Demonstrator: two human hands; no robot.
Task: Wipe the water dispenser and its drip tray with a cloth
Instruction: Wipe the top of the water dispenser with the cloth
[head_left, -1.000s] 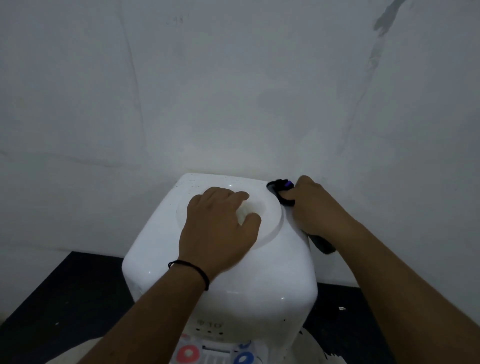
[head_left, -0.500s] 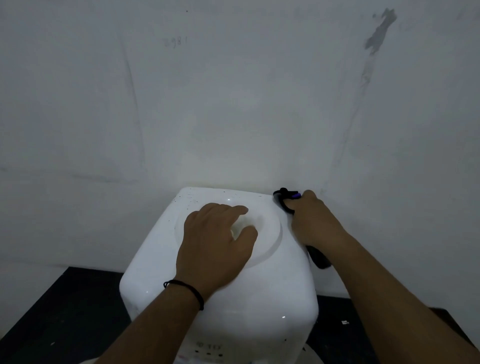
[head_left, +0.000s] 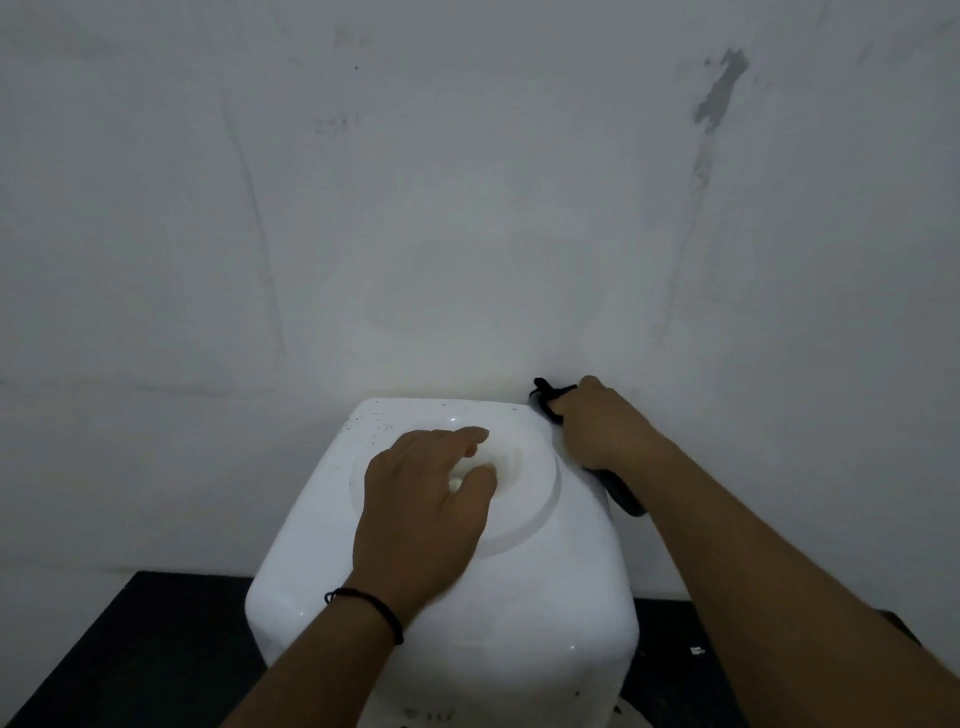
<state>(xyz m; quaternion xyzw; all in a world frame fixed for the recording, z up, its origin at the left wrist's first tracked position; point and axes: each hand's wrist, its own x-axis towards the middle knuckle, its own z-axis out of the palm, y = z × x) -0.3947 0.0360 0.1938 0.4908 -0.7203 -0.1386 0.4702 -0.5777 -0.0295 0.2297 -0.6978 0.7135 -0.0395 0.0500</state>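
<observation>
The white water dispenser (head_left: 519, 613) stands against the wall, seen from above. My left hand (head_left: 421, 514) lies on the round recess (head_left: 535, 467) in its top, fingers bent over the recess centre. My right hand (head_left: 602, 426) grips a dark cloth (head_left: 545, 397) at the dispenser's back right corner, close to the wall. One end of the cloth (head_left: 623, 496) hangs below my wrist along the right side. The drip tray is out of view.
A pale wall (head_left: 467, 208) with a dark smear at the upper right rises right behind the dispenser. The dispenser stands on a black surface (head_left: 130, 649) that shows on both sides. Dark specks dot the dispenser's back left top.
My right hand has slid the cloth back along the right edge toward the rear corner. The view has tilted up, so the red and blue taps have dropped out of sight. My left hand has stayed put.
</observation>
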